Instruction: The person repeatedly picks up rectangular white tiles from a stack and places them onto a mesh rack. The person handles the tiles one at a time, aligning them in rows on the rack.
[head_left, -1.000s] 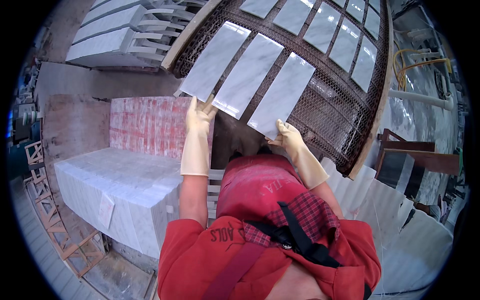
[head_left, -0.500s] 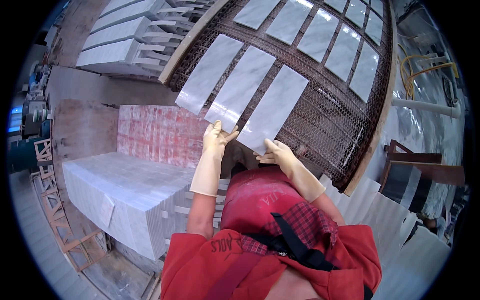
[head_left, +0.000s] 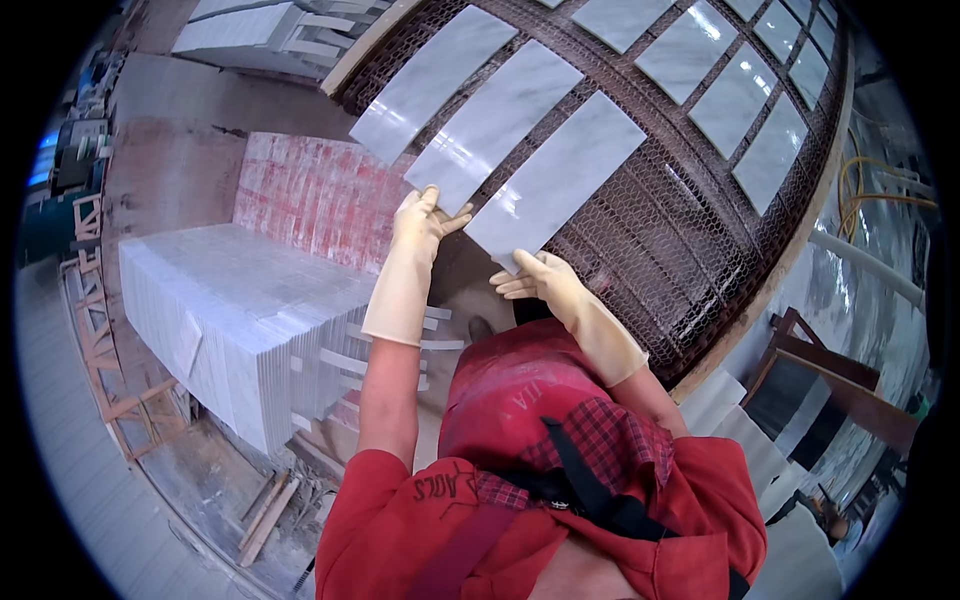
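Observation:
Both my hands wear long cream rubber gloves. Three pale grey-veined marble tiles lie side by side at the near end of a wire-mesh conveyor belt [head_left: 610, 255], their near ends jutting past it. My left hand [head_left: 420, 220] pinches the near end of the middle tile [head_left: 500, 115], thumb on top; its outer fingers stretch towards the right tile's corner. The right tile [head_left: 565, 175] has its near corner between the thumb and fingers of my right hand [head_left: 545, 280]; the fingers are partly beneath it. The left tile [head_left: 440, 75] is untouched.
More glossy tiles [head_left: 690, 50] lie farther up the belt, between its wooden side rails. At left, a long stack of upright tiles [head_left: 250, 310] stands before a red-and-white stained board [head_left: 315, 195]. Another stack [head_left: 240, 35] sits at the far left. Yellow hoses [head_left: 855, 190] hang at right.
The view has swung, so belt and tiles appear higher and farther right. Both hands keep their hold on the near ends of the same two tiles.

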